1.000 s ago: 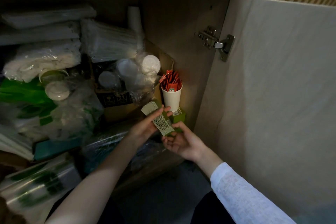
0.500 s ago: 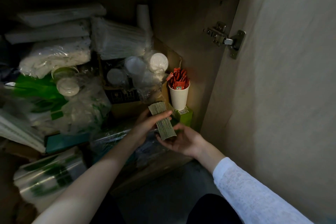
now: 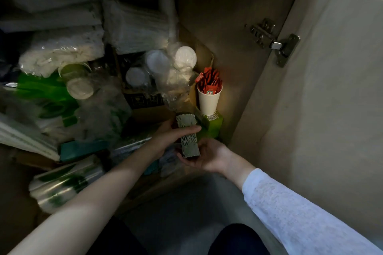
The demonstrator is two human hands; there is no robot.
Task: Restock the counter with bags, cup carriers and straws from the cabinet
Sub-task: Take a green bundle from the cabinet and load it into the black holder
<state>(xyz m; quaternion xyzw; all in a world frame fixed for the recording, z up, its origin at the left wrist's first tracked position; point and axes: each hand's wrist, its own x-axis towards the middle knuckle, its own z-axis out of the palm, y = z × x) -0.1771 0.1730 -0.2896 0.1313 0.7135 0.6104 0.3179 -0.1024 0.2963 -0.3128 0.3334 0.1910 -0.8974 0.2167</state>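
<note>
the head view looks down into an open cabinet with its door swung out on the right, hanging from a metal hinge.

the left hand reaches in with a bare forearm; its thumb lies across the front of a tight bundle of straws and the fingers curl round behind it, gripping the bundle at its middle. the right hand, coming from a white sleeve, is cupped palm up beneath the bundle's lower end, fingers loosely curved round the bottom, supporting it. the bundle stands nearly upright, held off the cabinet floor near the front right corner of the cabinet, just in front of a green box.

on that green box, in the right corner against the cabinet's side wall, stands a white paper cup filled with red sachets. just left of the cup lie sleeves of white lids wrapped in clear plastic, resting over a cardboard box. further back, against the rear of the cabinet, sit stacked clear-wrapped packs whose contents are too dim to tell. on the left side lie green and clear plastic bags, with a cup stack on its side among them. at the front left edge a roll of clear film with green print lies tilted.
</note>
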